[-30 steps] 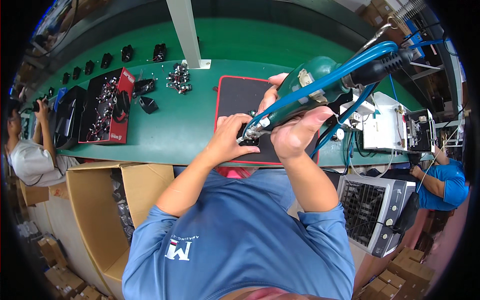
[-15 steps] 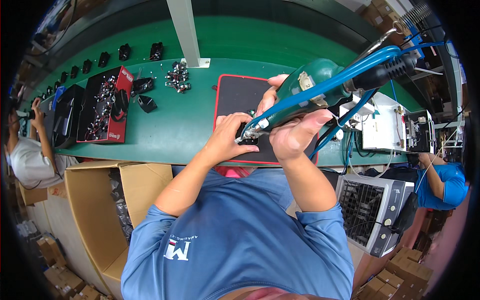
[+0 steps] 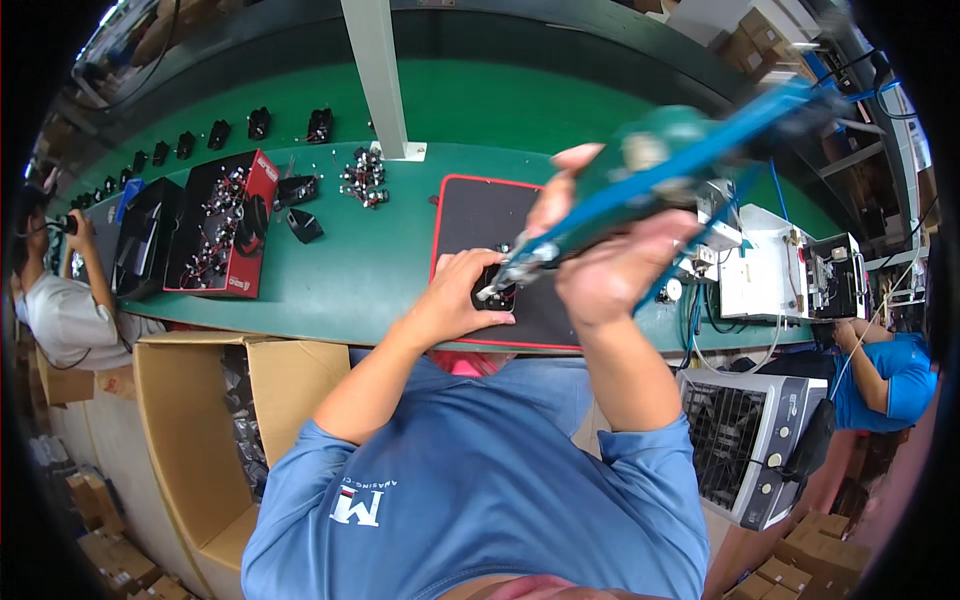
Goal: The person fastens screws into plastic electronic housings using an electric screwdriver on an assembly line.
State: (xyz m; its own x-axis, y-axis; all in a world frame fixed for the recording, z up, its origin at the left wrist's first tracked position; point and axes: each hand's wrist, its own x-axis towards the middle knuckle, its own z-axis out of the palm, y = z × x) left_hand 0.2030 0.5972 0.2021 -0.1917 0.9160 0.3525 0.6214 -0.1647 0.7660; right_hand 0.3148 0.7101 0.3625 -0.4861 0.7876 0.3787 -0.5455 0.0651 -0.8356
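On a black mat with a red border (image 3: 480,212), my left hand (image 3: 452,302) steadies a small black housing (image 3: 497,296) with tiny parts inside, fingers closed about it. My right hand (image 3: 622,268) grips a green powered screwdriver (image 3: 612,192), which is smeared by motion. Its metal nose slants down to the housing; whether the bit touches a screw cannot be made out. A blue hose (image 3: 680,165) runs along the tool toward the upper right.
Left on the green bench lie a red box (image 3: 248,255) of wired parts, loose black housings (image 3: 304,225) and a wired cluster (image 3: 363,180). A post (image 3: 378,80) stands behind. White equipment (image 3: 752,265) is at right, an open carton (image 3: 190,430) lower left. Co-workers are at both sides.
The screwdriver and my right hand have shifted slightly to the right and blurred. My left hand stays on the housing. The whole view has moved a little.
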